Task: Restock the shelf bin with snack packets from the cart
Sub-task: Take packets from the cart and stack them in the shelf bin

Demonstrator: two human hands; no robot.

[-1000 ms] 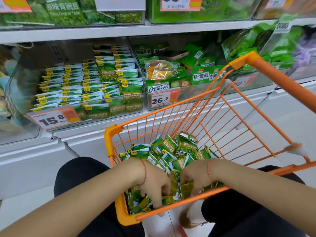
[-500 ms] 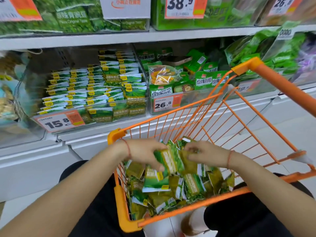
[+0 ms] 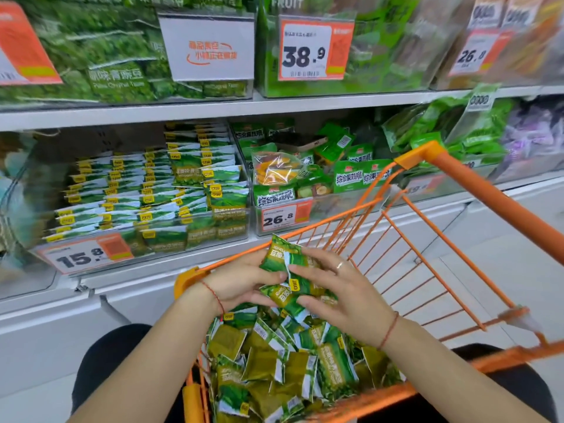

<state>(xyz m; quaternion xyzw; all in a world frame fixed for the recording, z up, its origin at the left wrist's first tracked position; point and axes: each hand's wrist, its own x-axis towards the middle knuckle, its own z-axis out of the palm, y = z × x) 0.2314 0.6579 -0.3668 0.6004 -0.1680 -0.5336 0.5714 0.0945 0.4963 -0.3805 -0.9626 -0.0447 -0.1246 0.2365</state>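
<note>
Between both hands I hold a bunch of small green snack packets (image 3: 285, 264) above the orange cart (image 3: 457, 254). My left hand (image 3: 244, 283) grips the bunch from the left, and my right hand (image 3: 338, 288) closes on it from the right. More loose green packets (image 3: 293, 364) fill the cart's near end. The clear shelf bin (image 3: 189, 236) with the 15.8 price tag holds neat rows of the same packets, up and left of my hands.
To the right of that bin stands another bin (image 3: 287, 218) of mixed green bags, tagged 26.8. An upper shelf (image 3: 213, 109) carries larger green bags. The cart's orange handle bar (image 3: 494, 196) runs along the right. My dark-clothed knees flank the cart.
Both hands have lifted out of the cart's pile with a bunch of packets, now held higher and closer to the shelf. The view has tilted upward.
</note>
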